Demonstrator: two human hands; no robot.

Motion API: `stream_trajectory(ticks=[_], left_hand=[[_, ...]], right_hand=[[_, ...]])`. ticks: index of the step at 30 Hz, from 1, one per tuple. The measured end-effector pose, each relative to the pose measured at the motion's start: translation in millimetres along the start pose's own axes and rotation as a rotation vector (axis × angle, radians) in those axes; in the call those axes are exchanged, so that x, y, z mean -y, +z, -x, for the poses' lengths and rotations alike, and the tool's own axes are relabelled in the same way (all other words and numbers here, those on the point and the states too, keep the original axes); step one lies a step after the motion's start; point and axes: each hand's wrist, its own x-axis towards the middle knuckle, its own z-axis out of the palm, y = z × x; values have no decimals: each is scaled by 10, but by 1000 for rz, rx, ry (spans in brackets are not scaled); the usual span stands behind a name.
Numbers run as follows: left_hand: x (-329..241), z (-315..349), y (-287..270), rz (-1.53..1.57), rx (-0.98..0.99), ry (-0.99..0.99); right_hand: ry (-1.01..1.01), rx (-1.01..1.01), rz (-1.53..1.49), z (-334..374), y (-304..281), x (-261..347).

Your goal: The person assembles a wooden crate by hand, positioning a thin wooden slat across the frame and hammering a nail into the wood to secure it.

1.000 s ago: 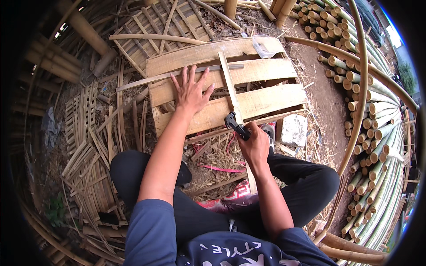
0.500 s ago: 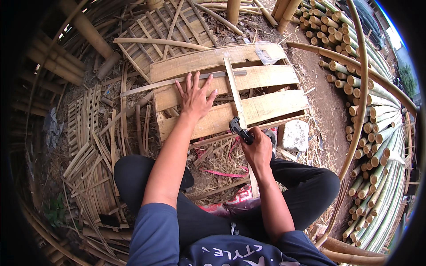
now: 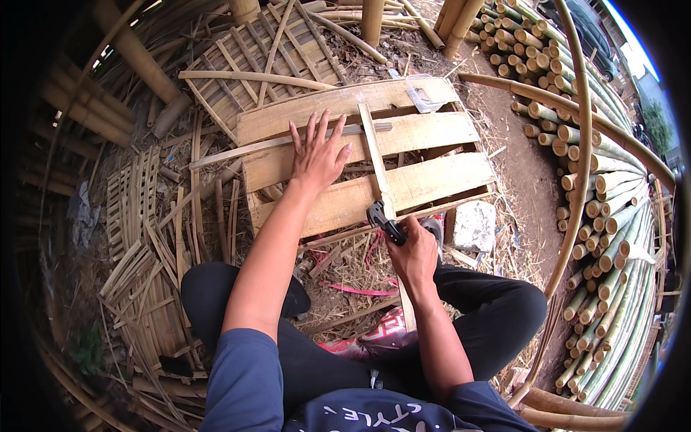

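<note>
My left hand (image 3: 319, 157) lies with spread fingers on a slatted wooden table (image 3: 439, 173), its fingertips over a thin bamboo strip (image 3: 252, 149) that runs crosswise. A second pale bamboo strip (image 3: 374, 151) crosses this one and runs toward me, past the table's near edge and down to my lap. Around a black hand tool (image 3: 386, 222) my right hand (image 3: 415, 252) is closed, just off the near edge of the table. The tool's head is at the pale strip; its exact kind is unclear, as my fingers cover its rear part.
A clear plastic container (image 3: 426, 95) sits at the table's far right corner. Beside the table stands a whitish block (image 3: 473, 225). Cut bamboo strips (image 3: 155, 281) lie heaped at left, a slatted bamboo panel (image 3: 252, 61) behind. Bamboo poles (image 3: 612, 216) are stacked at right; a bent pole (image 3: 586, 144) arches before them.
My right hand and the black tool have shifted slightly down toward me along the pale strip. My left hand stays spread on the table. The whole view has tilted a little.
</note>
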Motion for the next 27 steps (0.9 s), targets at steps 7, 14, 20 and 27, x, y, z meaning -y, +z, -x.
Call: stream_trajectory(ticks=[7,14,20,27], left_hand=[[53,-215,19,22,-49,2],[183,-138,-55,92,-80,149],[191,-114,-149,35,-27,196],[199,-101,-127,25,26,183]], right_hand=[[13,15,11,37,-44,11],[-2,55,12,70,-57,-11],[-64,63,-21,79,-82,18],[-45,90,20,115,-105,-5]])
